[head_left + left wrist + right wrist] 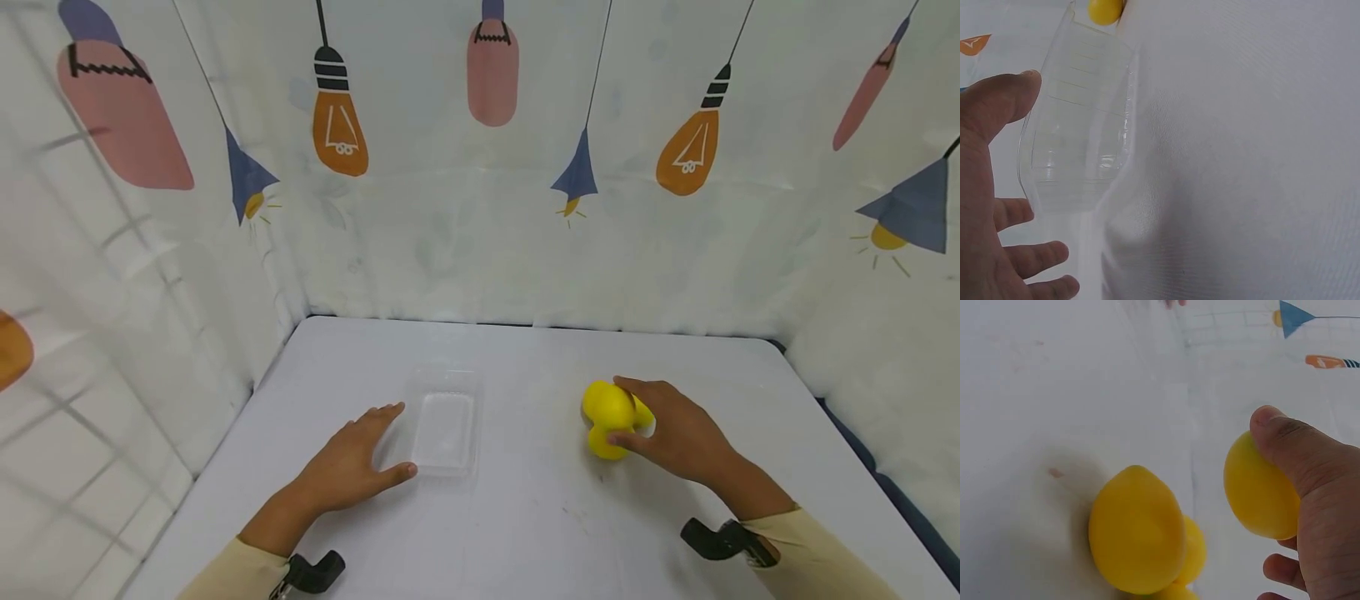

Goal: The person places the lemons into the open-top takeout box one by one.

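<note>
The right hand [678, 429] grasps a lemon [613, 408] on the right side of the table [525, 533], thumb and fingers curled to opposite sides of it; in the right wrist view the thumb lies across a greenish patch near one end of the fruit. The held lemon is up off the table, over and just beside three other lemons [1137, 531], which lie close together there, a soft shadow next to the nearest one. The left hand [348, 467] is released, its fingers spread and holding nothing, the thumb well apart from the rest. It is at the near left side of a clear box [444, 468], which stands on the table left of the lemons, with bare table between. In the left wrist view the thumb and one finger overlap the rim of the box, but whether they touch it I cannot tell; a lemon shows past its far end. Both arms wear beige sleeves [238, 571], with black mounts [318, 572] at the wrists. A few faint dark marks [576, 515] are on the white table, nearer the wearer than the lemons. Round the table hangs a pale curtain [465, 250] printed with orange bulbs, blue lamps and pink lamps
</note>
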A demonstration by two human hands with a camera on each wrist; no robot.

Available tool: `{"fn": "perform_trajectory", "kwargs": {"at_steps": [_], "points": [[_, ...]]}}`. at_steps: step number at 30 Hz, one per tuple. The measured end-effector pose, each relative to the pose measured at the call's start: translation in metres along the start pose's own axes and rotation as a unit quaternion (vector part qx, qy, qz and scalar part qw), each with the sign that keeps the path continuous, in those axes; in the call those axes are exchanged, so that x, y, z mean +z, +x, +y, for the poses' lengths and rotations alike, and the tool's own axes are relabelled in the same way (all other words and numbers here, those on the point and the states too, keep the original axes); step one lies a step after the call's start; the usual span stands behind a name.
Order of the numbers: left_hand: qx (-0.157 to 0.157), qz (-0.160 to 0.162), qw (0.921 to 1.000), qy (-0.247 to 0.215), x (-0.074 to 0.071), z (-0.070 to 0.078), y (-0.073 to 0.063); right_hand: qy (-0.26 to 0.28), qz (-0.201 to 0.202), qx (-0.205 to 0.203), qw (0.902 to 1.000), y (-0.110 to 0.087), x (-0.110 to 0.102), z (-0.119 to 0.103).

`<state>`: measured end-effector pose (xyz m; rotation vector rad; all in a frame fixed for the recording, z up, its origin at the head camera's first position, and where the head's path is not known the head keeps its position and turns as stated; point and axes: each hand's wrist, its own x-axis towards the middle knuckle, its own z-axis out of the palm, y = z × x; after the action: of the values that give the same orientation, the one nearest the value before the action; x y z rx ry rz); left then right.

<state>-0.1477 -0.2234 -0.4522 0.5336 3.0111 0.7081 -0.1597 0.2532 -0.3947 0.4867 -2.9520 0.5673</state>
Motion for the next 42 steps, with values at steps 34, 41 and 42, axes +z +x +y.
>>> {"fn": "perform_trajectory", "kwargs": {"at_steps": [34,41,42], "points": [[0.003,0.001,1.0,-0.009,-0.002,0.002,-0.002,0.04,0.017,-0.069,0.9966,0.024,0.021,-0.039],[-0.002,0.0,1.0,-0.006,-0.001,0.002,-0.001,0.048,0.022,-0.088,0.9947,0.03,0.028,-0.048],[-0.002,0.0,1.0,-0.005,-0.001,0.002,-0.001,0.051,0.022,-0.09,0.9943,0.03,0.029,-0.049]]}}
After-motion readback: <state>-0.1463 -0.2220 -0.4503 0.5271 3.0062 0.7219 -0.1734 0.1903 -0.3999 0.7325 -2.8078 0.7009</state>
